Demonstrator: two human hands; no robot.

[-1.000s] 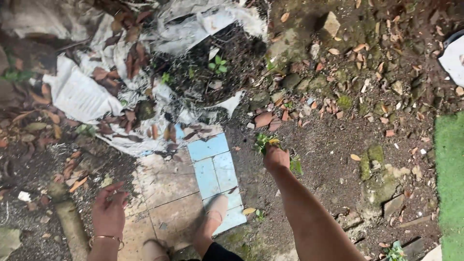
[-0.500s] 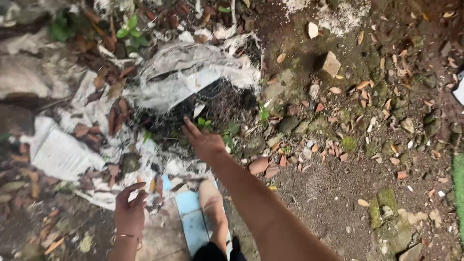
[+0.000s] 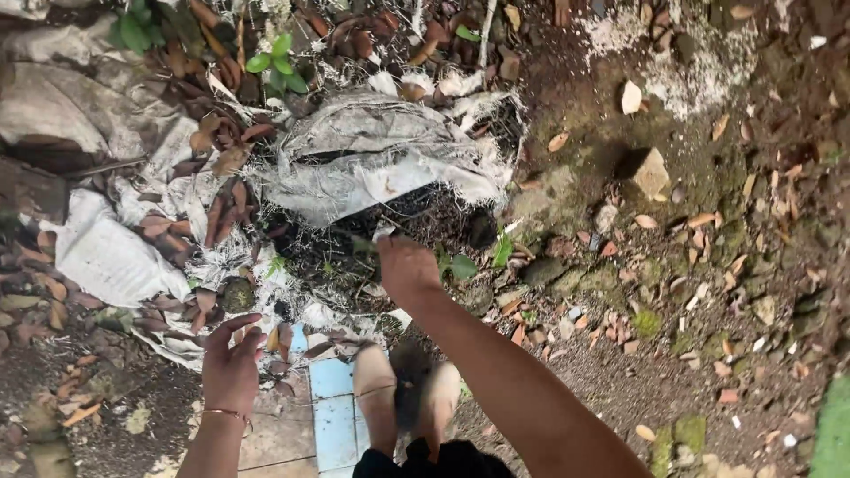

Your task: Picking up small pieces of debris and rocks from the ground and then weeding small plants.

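Right hand (image 3: 405,265) reaches into the dark soil (image 3: 354,243) of a torn white sack (image 3: 372,159), fingers clenched around a small green weed (image 3: 365,244) there. Left hand (image 3: 232,367) hovers released, fingers spread, beside blue tiles (image 3: 335,416).

One head-worn view looks steeply down, fairly near, probably standing height, at littered ground (image 3: 673,354).

Small green weed (image 3: 458,265) w/ broad leaves, rooted upright in dark soil beside torn white sack (image 3: 381,164).
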